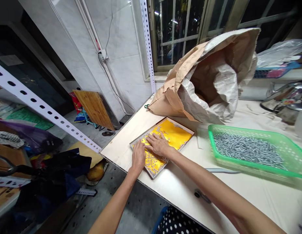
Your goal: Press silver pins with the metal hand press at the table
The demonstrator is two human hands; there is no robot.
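Note:
A shallow metal-rimmed tray (188,138) with a yellow bottom lies on the table. Small silvery pieces that look like screws (154,161) are scattered inside, thickest in the near and left part. My right hand (160,144) rests palm down over them with its fingers spread. At the tray's left side is my left hand (138,156), its fingers bent and held together over the rim. Its thumb is hidden, and so is any piece under the fingers. A green plastic basket (250,130) to the right holds a heap of similar grey pieces.
Behind the tray, a large open paper sack (175,94) leans on the table (119,143). Green-handled scissors (146,106) lie by its corner. A shiny metal kettle (287,96) stands at the back right. A perforated white post (148,48) rises at the table's far corner.

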